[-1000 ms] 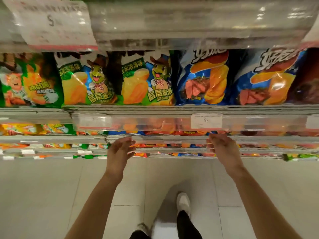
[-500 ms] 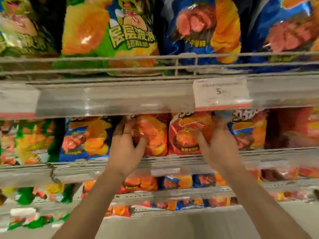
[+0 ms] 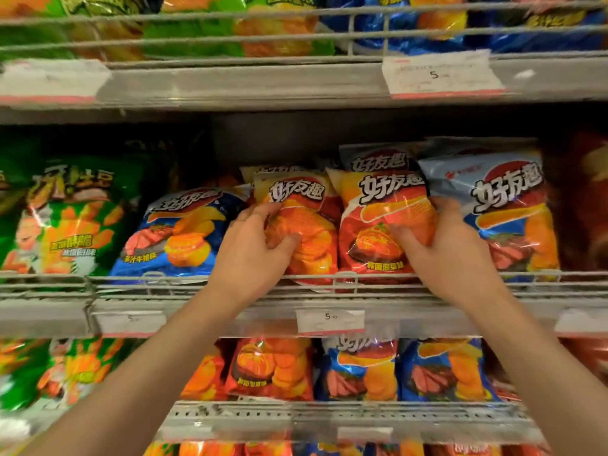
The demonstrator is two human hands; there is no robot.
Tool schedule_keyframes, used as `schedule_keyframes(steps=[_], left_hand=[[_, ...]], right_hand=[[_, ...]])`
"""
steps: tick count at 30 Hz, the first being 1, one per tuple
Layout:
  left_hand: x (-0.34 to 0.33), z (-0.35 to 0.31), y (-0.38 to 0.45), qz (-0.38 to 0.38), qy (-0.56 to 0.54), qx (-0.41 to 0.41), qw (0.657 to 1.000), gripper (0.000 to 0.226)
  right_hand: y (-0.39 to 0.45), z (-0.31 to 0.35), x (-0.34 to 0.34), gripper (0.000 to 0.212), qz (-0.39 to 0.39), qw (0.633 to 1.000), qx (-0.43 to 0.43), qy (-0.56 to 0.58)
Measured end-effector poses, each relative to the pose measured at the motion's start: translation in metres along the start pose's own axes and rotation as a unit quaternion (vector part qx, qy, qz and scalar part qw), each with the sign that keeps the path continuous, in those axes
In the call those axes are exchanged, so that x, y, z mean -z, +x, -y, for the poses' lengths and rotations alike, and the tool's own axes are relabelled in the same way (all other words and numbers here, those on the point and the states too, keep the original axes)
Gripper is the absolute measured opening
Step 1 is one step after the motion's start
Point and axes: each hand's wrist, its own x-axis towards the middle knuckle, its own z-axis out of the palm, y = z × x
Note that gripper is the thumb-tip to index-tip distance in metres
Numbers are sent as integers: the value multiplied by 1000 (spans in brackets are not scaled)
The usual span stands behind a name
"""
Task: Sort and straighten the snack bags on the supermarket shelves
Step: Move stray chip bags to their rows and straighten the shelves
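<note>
left hand (image 3: 253,248) fingers curled, gripping left red bag (image 3: 306,225); right hand (image 3: 441,251) pinching right red bag (image 3: 378,225). both bags upright, tops up, side by side behind middle shelf rail (image 3: 329,284), blue bags (image 3: 506,209) flanking.

The left red bag (image 3: 306,232) is red-orange with a yellow top, a white-outlined black logo and ridged orange chips printed on it. Right of it, the right red bag (image 3: 381,225) has the same colours plus a dark bowl of orange food low on its face. Right of that, the pale blue bag (image 3: 506,205) fades to deep blue, with a red disc behind its logo, orange chips and pink meat. Left of the left red bag, the blue bag (image 3: 177,238) shows yellow chips and red meat. Further left, the green bag (image 3: 65,218) carries orange chips. The shelf rail (image 3: 230,90) above is grey, its price tag (image 3: 441,74) white with a red lower edge.
</note>
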Motion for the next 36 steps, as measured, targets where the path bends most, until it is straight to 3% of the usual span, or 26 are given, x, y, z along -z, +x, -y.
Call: schedule_keyframes(steps=[8, 11, 13, 16, 21, 23, 27, 31, 36], left_hand=[[29, 7, -15, -38, 35, -74, 996, 44], [47, 22, -15, -77, 74, -69, 992, 35], [53, 29, -13, -53, 75, -52, 994, 32], [52, 34, -10, 0, 20, -15, 1000, 25], [48, 18, -8, -16, -35, -30, 999, 28], [43, 6, -4, 5, -109, 8, 994, 30], [40, -8, 8, 40, -303, 137, 942, 41], [53, -7, 2, 39, -308, 135, 941, 33], [77, 6, -9, -10, -314, 138, 939, 45]], right_hand=[[8, 0, 8, 60, 16, 995, -17, 96], [10, 7, 9, 56, 4, 991, -6, 133], [14, 12, 10, 54, -6, 988, 1, 156], [22, 22, 12, 57, -18, 980, -3, 200], [26, 47, 7, 47, -26, 971, 24, 236], [21, 59, -2, 38, -6, 970, 36, 239], [7, 81, -20, 41, 30, 961, 60, 267], [-6, 98, -27, 43, 56, 953, 71, 289], [-17, 121, -38, 43, 126, 932, 61, 335]])
